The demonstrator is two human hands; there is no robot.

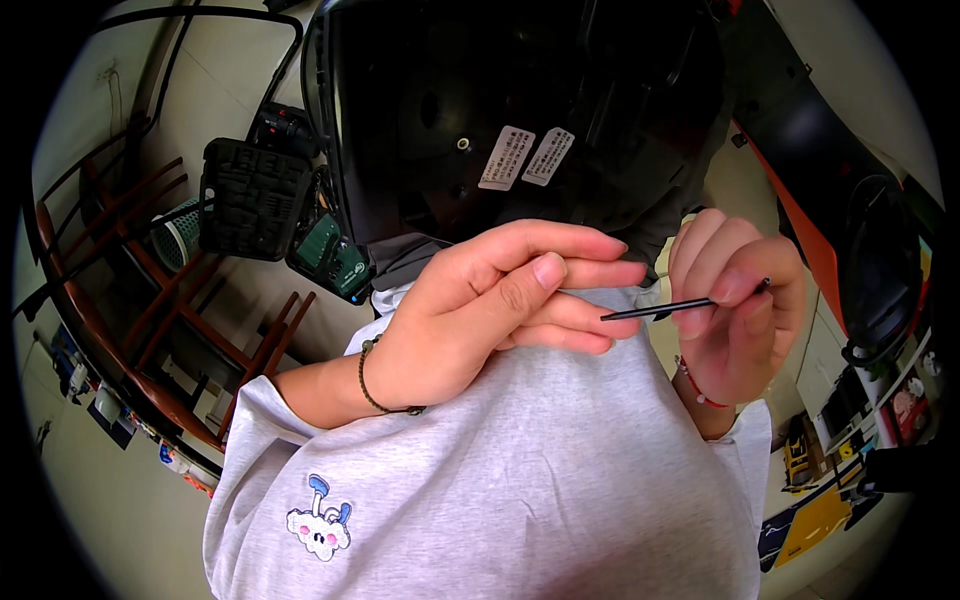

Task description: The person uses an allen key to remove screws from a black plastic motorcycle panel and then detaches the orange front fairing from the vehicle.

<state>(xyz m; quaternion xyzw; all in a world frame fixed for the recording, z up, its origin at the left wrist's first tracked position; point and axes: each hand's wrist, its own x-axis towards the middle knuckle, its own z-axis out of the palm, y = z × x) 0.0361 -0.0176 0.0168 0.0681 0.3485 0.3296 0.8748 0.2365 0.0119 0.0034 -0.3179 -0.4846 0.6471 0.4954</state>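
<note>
My right hand (745,290) pinches a thin black rod (668,308) between thumb and fingertips. The rod lies nearly level, its narrow tip pointing left and a small knob at its other end. That tip is at the fingers of my left hand (490,305); whether it touches them I cannot tell. My left hand is held palm inward with its fingers stretched out and the thumb laid across them. Nothing shows in it. Just beyond both hands is a large glossy black panel (400,120) with two white labels (507,158) stuck on it.
On the left are a black moulded case (252,200), a green-and-black box (330,258), a teal basket (178,235) and brown wooden chairs (150,290). A black surface with an orange-red edge (800,240) runs along the right. Yellow and dark-blue packaging (815,525) lies at lower right.
</note>
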